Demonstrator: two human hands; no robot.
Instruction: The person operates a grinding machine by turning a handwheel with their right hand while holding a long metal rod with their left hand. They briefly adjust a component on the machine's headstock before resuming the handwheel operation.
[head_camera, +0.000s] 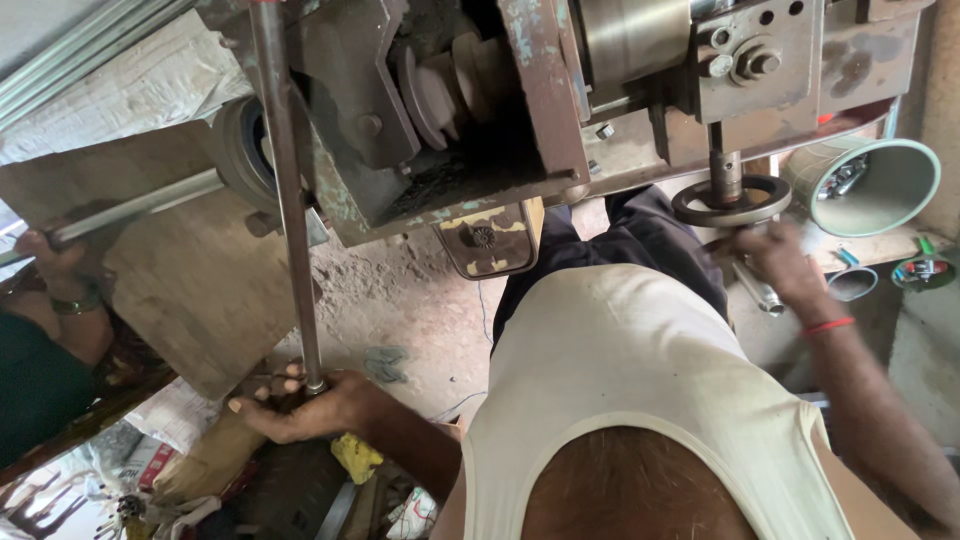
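Two hands work the machine: your left hand (300, 408) clenches the steel rod's (287, 190) lower end; your right hand (778, 262) grasps the handwheel's (730, 203) rim.

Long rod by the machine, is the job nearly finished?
Done: the long rod already runs up against the machine. In hand: the left hand grips its lower end, the right hand is at the handwheel, and another person's hand holds a bar. Left: probably plenty, since both hands are busy.
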